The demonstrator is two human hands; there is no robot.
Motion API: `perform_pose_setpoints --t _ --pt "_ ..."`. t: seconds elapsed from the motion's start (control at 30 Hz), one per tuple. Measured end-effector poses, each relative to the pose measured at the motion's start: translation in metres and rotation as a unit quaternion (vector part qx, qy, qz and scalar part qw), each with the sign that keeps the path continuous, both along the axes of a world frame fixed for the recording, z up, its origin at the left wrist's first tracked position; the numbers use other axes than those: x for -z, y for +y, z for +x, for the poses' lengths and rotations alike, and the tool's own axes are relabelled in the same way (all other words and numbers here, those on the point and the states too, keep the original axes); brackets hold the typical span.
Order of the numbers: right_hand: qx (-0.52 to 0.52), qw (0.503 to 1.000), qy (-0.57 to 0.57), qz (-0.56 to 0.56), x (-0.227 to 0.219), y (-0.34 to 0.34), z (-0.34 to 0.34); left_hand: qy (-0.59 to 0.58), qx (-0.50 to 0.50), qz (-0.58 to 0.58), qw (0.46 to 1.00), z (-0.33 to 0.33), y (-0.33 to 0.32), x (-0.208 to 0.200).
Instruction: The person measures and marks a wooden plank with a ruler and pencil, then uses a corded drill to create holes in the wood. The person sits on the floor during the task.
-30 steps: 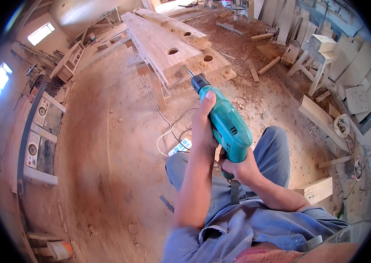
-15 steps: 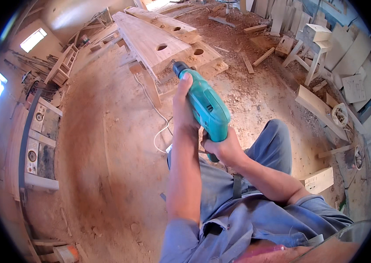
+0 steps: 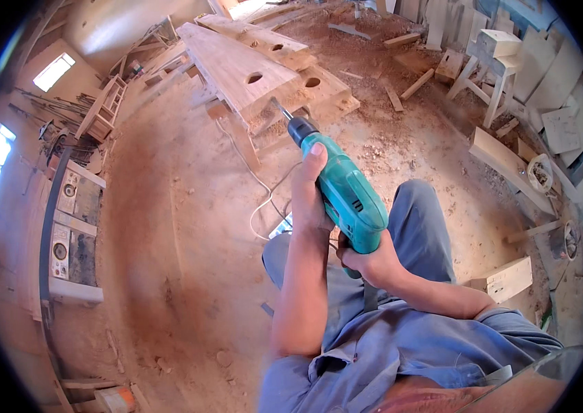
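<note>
A teal power drill (image 3: 352, 191) with a black chuck points away from me toward a thick wooden plank (image 3: 236, 62). Its thin metal bit (image 3: 282, 109) meets the near end face of that plank; how far the tip goes in cannot be made out. My left hand (image 3: 313, 184) is closed around the front of the drill body, thumb on top. Around the rear handle wraps my right hand (image 3: 377, 263), its fingers partly hidden by the drill. The plank has an oval hole near its end and lies beside other holed planks (image 3: 326, 84).
A pale cable (image 3: 244, 162) runs along the dusty floor to my knees. Left stands a bench-like frame (image 3: 74, 221). Right are a wooden trestle (image 3: 494, 62), a long beam (image 3: 508, 172), a block (image 3: 505, 281) and leaning boards (image 3: 556, 82). Wood chips cover the floor beyond my knee.
The drill and both hands have come back toward me and to the right. More of the bit now shows between the chuck and the plank.
</note>
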State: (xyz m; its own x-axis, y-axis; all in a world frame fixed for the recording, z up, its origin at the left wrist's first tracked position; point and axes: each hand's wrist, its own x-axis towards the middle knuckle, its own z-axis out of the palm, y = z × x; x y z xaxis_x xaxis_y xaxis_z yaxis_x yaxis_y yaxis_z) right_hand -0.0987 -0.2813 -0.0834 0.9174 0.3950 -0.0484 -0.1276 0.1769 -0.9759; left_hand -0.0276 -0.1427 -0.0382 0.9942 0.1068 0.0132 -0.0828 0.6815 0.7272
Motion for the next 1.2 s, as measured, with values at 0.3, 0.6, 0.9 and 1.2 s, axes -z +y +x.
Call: perform_pose_setpoints --t 0.3,0.6,0.9,1.2 --pt "-0.006 1.000 0.000 0.006 0.015 0.009 -0.004 0.022 0.001 -0.022 1.000 -0.005 0.002 0.008" --pt "-0.004 1.000 0.002 -0.007 0.016 0.007 0.006 0.039 -0.006 0.017 0.999 -0.002 0.004 0.004" --pt "-0.033 0.998 0.035 0.027 -0.013 0.008 0.022 0.047 -0.012 0.017 0.999 0.013 0.004 -0.025" --pt "-0.014 0.999 -0.023 0.018 -0.009 0.012 0.020 0.031 -0.039 0.026 0.998 0.009 0.010 -0.017"
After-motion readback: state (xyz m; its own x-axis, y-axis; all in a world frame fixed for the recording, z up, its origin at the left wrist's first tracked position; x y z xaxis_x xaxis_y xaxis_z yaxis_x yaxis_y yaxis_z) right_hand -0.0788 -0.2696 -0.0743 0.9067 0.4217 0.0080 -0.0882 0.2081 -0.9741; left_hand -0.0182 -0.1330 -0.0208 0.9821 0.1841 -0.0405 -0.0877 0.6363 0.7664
